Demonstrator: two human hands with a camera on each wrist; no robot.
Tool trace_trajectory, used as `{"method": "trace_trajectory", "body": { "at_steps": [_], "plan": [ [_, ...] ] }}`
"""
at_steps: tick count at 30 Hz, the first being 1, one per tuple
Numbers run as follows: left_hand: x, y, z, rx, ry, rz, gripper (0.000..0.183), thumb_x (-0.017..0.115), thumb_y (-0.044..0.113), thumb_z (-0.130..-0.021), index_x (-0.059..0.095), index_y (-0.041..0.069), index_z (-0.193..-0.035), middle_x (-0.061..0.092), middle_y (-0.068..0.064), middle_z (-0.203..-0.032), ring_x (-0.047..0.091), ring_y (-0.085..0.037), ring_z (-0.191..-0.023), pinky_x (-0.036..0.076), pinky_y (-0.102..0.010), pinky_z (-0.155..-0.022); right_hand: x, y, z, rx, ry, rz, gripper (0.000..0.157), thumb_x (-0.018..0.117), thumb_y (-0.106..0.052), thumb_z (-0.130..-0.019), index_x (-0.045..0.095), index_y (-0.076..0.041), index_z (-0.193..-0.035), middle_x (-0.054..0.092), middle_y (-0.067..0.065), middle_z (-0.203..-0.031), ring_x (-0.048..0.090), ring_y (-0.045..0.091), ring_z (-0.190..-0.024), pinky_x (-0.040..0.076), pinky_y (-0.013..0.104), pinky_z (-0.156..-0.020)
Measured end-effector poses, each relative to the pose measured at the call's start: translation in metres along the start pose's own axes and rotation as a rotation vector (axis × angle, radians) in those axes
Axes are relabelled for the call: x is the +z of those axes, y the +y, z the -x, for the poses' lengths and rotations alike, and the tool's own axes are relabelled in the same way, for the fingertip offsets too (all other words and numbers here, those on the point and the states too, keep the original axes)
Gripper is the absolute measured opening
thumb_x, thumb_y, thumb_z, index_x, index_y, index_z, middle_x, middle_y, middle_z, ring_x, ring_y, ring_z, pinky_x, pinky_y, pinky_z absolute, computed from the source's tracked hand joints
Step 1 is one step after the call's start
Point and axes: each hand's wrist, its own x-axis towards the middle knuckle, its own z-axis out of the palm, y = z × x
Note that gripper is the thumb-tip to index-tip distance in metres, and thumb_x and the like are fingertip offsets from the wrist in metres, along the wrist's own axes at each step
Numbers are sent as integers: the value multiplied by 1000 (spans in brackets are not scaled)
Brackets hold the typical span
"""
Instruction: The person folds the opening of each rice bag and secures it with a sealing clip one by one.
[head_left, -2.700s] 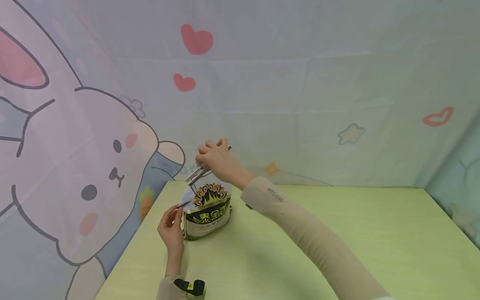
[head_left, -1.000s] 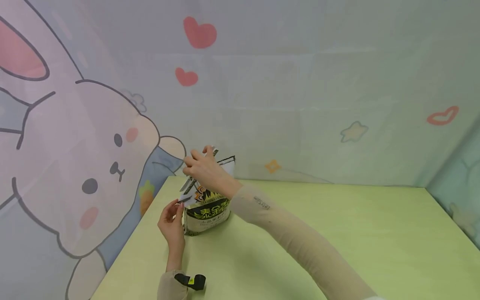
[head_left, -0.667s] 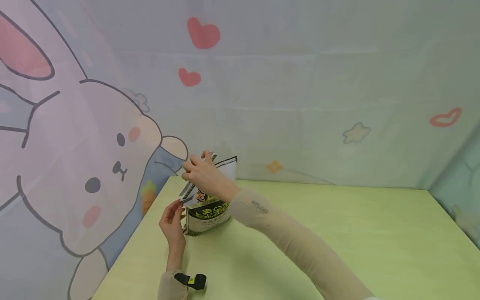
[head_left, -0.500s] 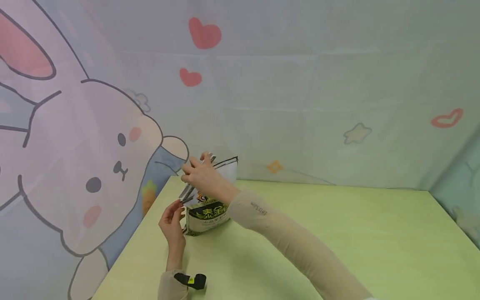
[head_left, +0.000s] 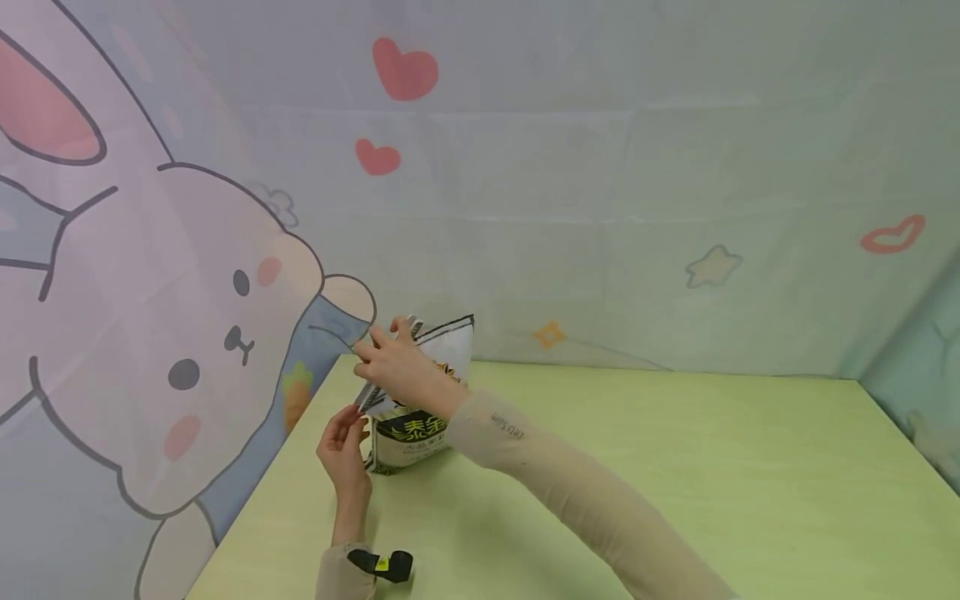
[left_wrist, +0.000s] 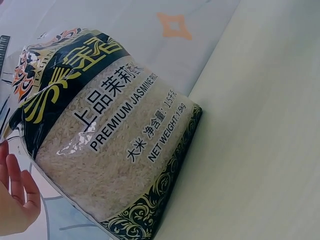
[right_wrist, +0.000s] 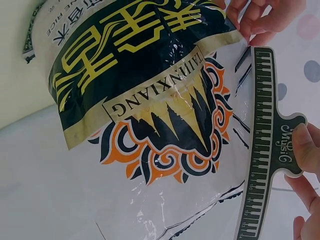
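A clear, printed bag of jasmine rice (head_left: 408,446) stands on the table, its white upper part folded at the left. My left hand (head_left: 343,450) pinches the bag's left upper edge; in the left wrist view its curled fingers (left_wrist: 17,182) show beside the bag. In my right hand (head_left: 401,367) is a long clip (right_wrist: 262,135) with a piano-key pattern and the words "My Music". Thumb and fingers (right_wrist: 306,147) squeeze its handle tab. The clip lies slantwise along the bag's left upper edge, near the left fingertips. Whether its jaws grip the film, I cannot tell.
The pale green table (head_left: 675,467) stretches to the right of the bag. Behind it hangs a printed cloth backdrop (head_left: 600,167) with a rabbit and hearts. A black strap with a small device (head_left: 382,565) sits on the left wrist.
The right hand with the clip has moved left and down along the bag, uncovering its right upper corner. The clip's lower end now meets the left fingertips. The left hand has hardly moved.
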Motion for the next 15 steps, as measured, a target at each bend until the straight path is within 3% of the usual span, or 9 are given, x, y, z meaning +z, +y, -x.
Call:
{"method": "trace_trajectory", "body": {
  "at_steps": [5, 15],
  "plan": [
    [-1, 1, 0, -16, -16, 58, 29, 47, -13, -82, 66, 9, -85, 65, 5, -72, 61, -5, -66, 48, -16, -57, 0, -5, -2, -18, -3, 11, 18, 53, -20, -89, 63, -33, -97, 52, -11, -105, 44, 13, -97, 28, 39, -83],
    [-7, 2, -3, -116, -47, 64, 46, 29, -16, -79, 66, 11, -85, 63, 3, -73, 60, -9, -68, 48, -20, -58, 4, -14, -4, -31, -9, -4, 14, 57, -30, -85, 63, -35, -96, 51, -11, -106, 44, 14, -100, 29, 40, -85]
  ]
}}
